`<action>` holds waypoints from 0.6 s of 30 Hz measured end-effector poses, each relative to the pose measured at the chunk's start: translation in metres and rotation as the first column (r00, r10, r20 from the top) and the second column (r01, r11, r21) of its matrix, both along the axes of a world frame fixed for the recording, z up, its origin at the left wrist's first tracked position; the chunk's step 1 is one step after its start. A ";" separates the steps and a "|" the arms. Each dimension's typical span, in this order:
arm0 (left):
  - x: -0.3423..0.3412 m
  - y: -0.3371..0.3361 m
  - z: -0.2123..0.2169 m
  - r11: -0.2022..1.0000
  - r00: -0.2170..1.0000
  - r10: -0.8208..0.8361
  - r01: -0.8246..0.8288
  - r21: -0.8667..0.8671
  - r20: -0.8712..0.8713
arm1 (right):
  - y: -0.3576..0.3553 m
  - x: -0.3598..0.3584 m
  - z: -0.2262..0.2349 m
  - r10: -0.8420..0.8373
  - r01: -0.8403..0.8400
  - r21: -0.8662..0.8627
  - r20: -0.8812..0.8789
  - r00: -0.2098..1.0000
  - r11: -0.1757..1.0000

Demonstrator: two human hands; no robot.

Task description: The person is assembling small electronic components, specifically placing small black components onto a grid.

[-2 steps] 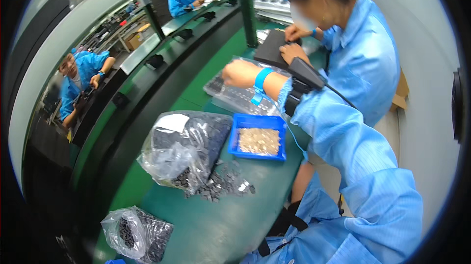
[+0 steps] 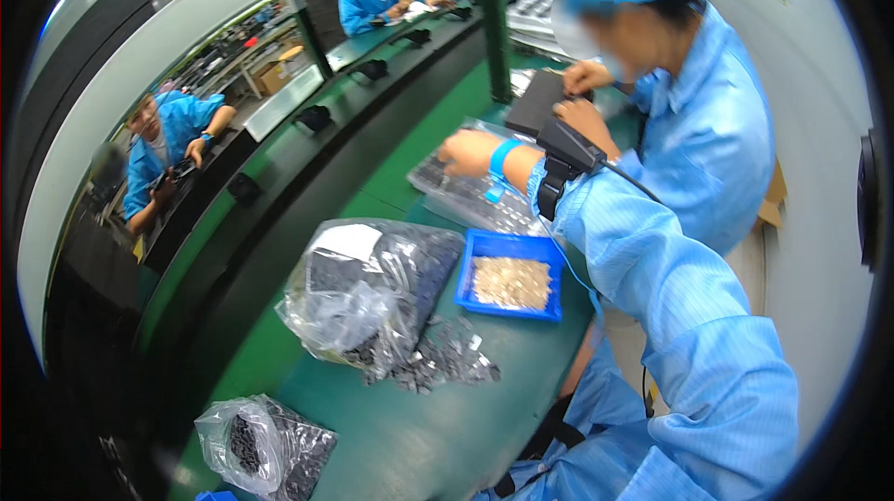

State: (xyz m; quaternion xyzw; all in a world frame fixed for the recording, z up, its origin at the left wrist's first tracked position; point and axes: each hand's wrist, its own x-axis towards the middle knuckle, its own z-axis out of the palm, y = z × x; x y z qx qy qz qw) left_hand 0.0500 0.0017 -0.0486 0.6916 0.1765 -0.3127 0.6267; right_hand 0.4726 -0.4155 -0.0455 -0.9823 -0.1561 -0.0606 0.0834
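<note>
My right hand (image 2: 468,153) reaches out over the near-left part of a clear plastic tray (image 2: 489,210) with small compartments. Its fingers curl down and look closed, and whatever is in them is hidden. A blue wrist strap (image 2: 503,158) with a thin cord circles that wrist. Behind it, a black device (image 2: 570,147) is strapped over the sleeve. Nearer to me stands a blue bin (image 2: 510,312) holding small, flat, pale gold pieces (image 2: 511,283). Beside it lies a large clear bag (image 2: 372,282) of dark pieces, with loose dark pieces (image 2: 452,357) spilled on the table. My left hand is out of view.
A smaller open bag (image 2: 265,445) of dark pieces lies at the near left. A co-worker (image 2: 698,128) in blue works at a dark block (image 2: 535,101) to the far right. A green post (image 2: 494,35) rises beyond the tray. A dark conveyor (image 2: 349,119) runs along the far side.
The whole view has shifted slightly, so the scene sits a little further right and lower. My right hand stays over the tray, with its fingers now dipping lower toward it.
</note>
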 end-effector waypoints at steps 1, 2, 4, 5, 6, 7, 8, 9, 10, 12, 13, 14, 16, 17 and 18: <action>-0.011 0.004 -0.009 0.955 0.968 0.194 -0.223 0.194 0.157 | 0.006 0.014 -0.008 -0.005 0.003 -0.038 -0.064 0.998 0.999; -0.023 0.015 -0.028 0.866 0.948 0.111 -0.239 0.440 0.298 | 0.011 0.027 -0.008 0.046 -0.051 -0.034 -0.132 0.990 0.998; -0.020 -0.001 -0.045 0.683 0.848 -0.086 -0.332 0.650 0.523 | -0.003 0.058 -0.040 0.132 -0.130 0.054 -0.031 0.991 0.990; -0.017 -0.009 -0.052 0.434 0.704 -0.365 -0.451 0.780 0.610 | 0.002 0.065 -0.043 0.164 -0.164 0.088 0.010 0.986 0.982; -0.013 -0.014 -0.062 0.401 0.651 -0.435 -0.479 0.781 0.623 | 0.002 0.072 -0.045 0.183 -0.182 0.085 0.000 0.983 0.980; -0.012 -0.018 -0.066 0.397 0.664 -0.421 -0.477 0.784 0.617 | 0.000 0.078 -0.047 0.179 -0.174 0.084 -0.053 0.982 0.981; -0.009 -0.021 -0.068 0.316 0.655 -0.502 -0.470 0.824 0.565 | 0.001 0.079 -0.043 0.167 -0.159 0.083 -0.106 0.980 0.984; -0.007 -0.025 -0.070 0.228 0.648 -0.574 -0.462 0.857 0.501 | 0.005 0.083 -0.038 0.182 -0.172 0.085 -0.119 0.976 0.981; -0.006 -0.026 -0.070 0.209 0.679 -0.553 -0.447 0.870 0.482 | 0.007 0.087 -0.032 0.208 -0.184 0.128 -0.208 0.956 0.975; -0.001 -0.027 -0.070 0.223 0.673 -0.560 -0.440 0.870 0.484 | -0.005 0.089 -0.031 0.261 -0.227 0.161 -0.240 0.935 0.961; 0.000 -0.028 -0.069 0.230 0.662 -0.566 -0.445 0.866 0.491 | -0.010 0.092 -0.032 0.254 -0.219 0.159 -0.252 0.934 0.963; 0.002 -0.028 -0.068 0.228 0.670 -0.566 -0.432 0.872 0.480 | -0.008 0.097 -0.031 0.291 -0.223 0.217 -0.364 0.885 0.950; 0.002 -0.028 -0.068 0.220 0.681 -0.563 -0.422 0.879 0.468 | -0.003 0.102 -0.028 0.316 -0.206 0.270 -0.471 0.824 0.940; 0.003 -0.029 -0.069 0.226 0.678 -0.563 -0.423 0.878 0.472 | -0.006 0.105 -0.028 0.315 -0.205 0.270 -0.475 0.822 0.941; 0.004 -0.029 -0.069 0.228 0.680 -0.562 -0.420 0.878 0.471 | -0.010 0.108 -0.026 0.314 -0.193 0.281 -0.497 0.809 0.940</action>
